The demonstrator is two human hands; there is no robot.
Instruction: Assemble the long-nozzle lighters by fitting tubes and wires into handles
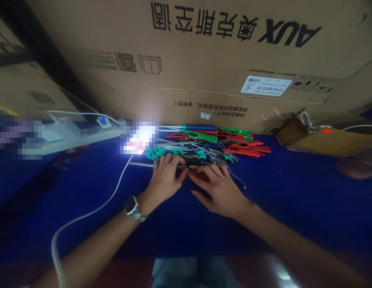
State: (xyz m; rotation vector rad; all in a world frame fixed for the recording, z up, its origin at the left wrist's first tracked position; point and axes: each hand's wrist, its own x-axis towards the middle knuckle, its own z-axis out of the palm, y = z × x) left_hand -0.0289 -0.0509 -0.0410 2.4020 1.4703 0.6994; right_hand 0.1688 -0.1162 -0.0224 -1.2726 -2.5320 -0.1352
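My left hand [165, 176], with a watch [131, 205] on its wrist, is at the near edge of a pile of tools and wires. Its fingers are curled at a dark rod-like piece [193, 161]. Beside it on the right, my right hand [217, 186] has bent fingers at the same pile, close to the left thumb. What either hand grips is too small to make out. Teal clips [165, 151] lie just beyond the left hand. Green-handled [204, 137] and red-handled [249, 149] tools lie farther back, with thin wires among them.
A large cardboard box [186, 80] stands behind the blue tabletop [180, 224]. A bright blurred screen [141, 138] and white cable [93, 212] are at left, near a power strip [69, 138]. A small open carton [324, 142] sits at right.
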